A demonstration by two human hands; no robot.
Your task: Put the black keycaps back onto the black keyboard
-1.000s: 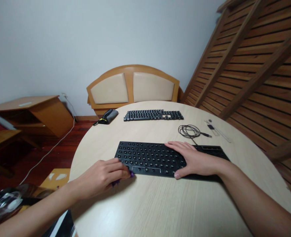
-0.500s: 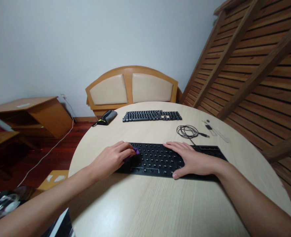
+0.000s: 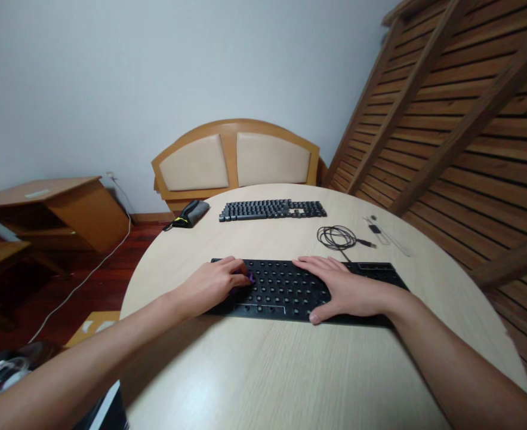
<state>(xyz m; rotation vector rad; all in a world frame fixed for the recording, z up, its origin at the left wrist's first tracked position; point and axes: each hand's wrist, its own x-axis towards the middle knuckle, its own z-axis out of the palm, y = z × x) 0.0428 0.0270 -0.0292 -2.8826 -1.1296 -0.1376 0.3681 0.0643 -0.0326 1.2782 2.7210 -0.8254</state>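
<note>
A black keyboard base (image 3: 274, 285) with its keycaps off lies flat on the table, bare switches in rows. My left hand (image 3: 218, 282) is over its left part, fingers curled round a bunched purple cloth (image 3: 251, 278) pressed to the switches. Most of the cloth is hidden under the fingers. Toward the right part of the base rests my right hand (image 3: 341, 288), palm down, thumb and fingers spread at opposite edges, holding nothing between them. Farther back, the removed black keycaps (image 3: 256, 209) are laid out in keyboard order, with a gap in the right section.
A coiled black USB cable (image 3: 337, 237) lies behind the base. Right of it are a small black piece (image 3: 374, 229) and a thin clear strip (image 3: 395, 242). A grey-black pouch (image 3: 195, 213) sits at the back left of the round table (image 3: 263, 364).
My left hand has shifted slightly right along the switches, and less of the purple cloth shows. The right hand stays in place on the base. The whole view has moved a little.
</note>
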